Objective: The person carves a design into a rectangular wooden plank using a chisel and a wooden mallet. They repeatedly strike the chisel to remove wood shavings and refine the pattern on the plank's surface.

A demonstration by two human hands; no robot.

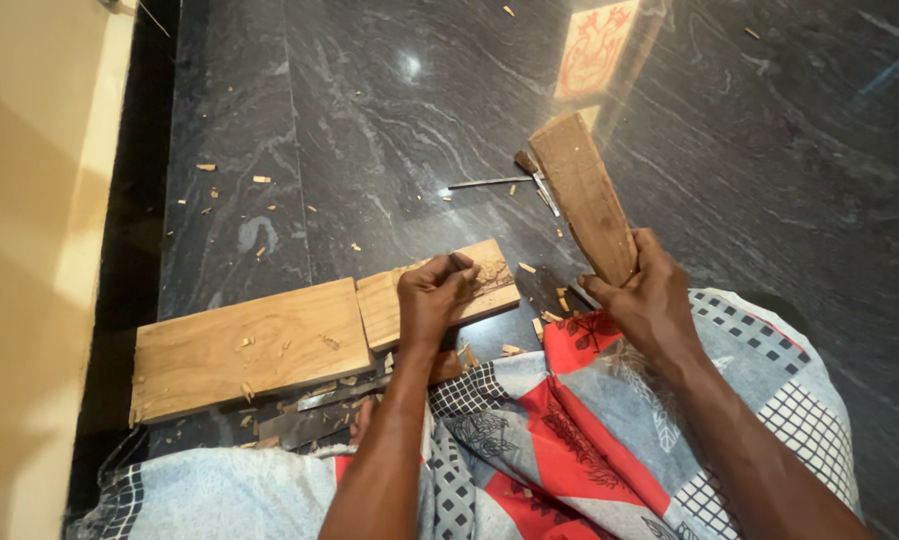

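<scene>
Down by the patterned cloth (570,440) over the lap, the left hand (432,297) pinches a chisel (461,265) onto the small carved block (440,290) butted against a larger plank (250,347), while the right hand (650,295) clamps tight round a wooden mallet (585,195), loose metal tools (490,183) lying beyond on dark stone floor (370,100).

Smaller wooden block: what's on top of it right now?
The left hand rests on the smaller wooden block, holding a chisel against carved relief. The wood under the hand is hidden.

Left hand (432,300) gripping chisel (460,264) on small carved board (440,293), right hand (650,295) raising wooden mallet (583,196)
</scene>
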